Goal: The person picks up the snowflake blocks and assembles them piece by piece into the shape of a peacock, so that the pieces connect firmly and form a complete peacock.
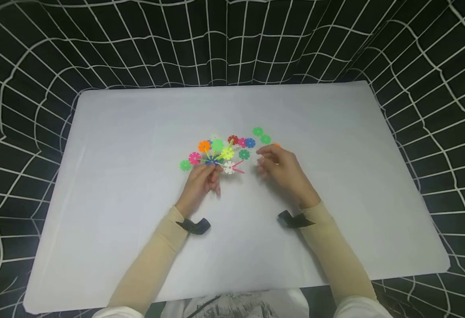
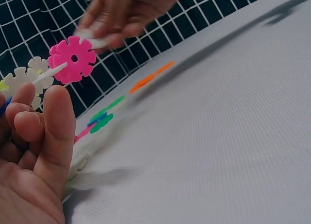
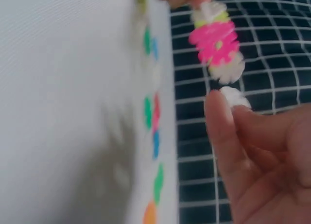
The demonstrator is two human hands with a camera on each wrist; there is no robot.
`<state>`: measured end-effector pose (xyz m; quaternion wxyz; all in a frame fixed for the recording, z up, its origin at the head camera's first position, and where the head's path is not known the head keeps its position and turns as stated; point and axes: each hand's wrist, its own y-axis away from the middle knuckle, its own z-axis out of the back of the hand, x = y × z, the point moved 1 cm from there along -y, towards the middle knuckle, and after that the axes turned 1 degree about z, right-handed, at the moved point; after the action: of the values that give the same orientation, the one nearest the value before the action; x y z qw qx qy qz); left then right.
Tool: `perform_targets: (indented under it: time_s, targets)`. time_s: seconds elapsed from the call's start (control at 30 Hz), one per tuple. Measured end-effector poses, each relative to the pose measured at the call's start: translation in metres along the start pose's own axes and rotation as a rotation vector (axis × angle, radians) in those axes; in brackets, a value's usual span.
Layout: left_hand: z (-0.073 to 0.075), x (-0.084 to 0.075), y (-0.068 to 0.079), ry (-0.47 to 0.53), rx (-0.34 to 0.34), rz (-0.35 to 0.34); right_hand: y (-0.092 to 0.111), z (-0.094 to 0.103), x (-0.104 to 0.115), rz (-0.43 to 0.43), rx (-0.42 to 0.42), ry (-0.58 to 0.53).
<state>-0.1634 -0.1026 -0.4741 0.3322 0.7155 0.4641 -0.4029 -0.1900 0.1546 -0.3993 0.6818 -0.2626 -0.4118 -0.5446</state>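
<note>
My left hand (image 1: 202, 179) pinches a cluster of notched plastic discs slotted together at angles, with the blue disc (image 1: 212, 161) at the fingertips. A yellow disc (image 1: 227, 153) and a white disc (image 1: 229, 167) form part of that cluster. Pink discs (image 2: 74, 59) stand edge-on toward the right side of it. To the right, my right hand (image 1: 282, 168) holds a single white notched disc (image 3: 235, 97) between thumb and fingers. In the right wrist view this disc is just short of the cluster's white end, a small gap between them.
Loose discs lie on the white table (image 1: 336, 132) beyond the hands: green (image 1: 258, 131), blue (image 1: 250, 142), red (image 1: 233, 140) and others. An orange disc (image 1: 277, 145) is partly hidden behind the right hand. Dark netting with white lines (image 1: 224, 44) surrounds the table.
</note>
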Motion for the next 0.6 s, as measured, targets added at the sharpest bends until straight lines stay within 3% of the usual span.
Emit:
perform_targets:
  time_s: [0.07, 0.17, 0.4, 0.6]
  targets:
    - [0.0, 0.0, 0.0, 0.005, -0.002, 0.001, -0.005, -0.004, 0.011, 0.022, -0.036, -0.065]
    - [-0.001, -0.001, 0.0, 0.01, -0.003, 0.0, -0.01, -0.011, 0.02, 0.026, -0.079, -0.06]
    - [0.001, 0.0, 0.0, 0.018, -0.005, 0.015, -0.011, -0.023, 0.016, 0.131, -0.085, 0.041]
    - [0.001, 0.0, 0.0, 0.016, -0.002, 0.017, -0.013, -0.029, 0.013, 0.146, -0.074, 0.042]
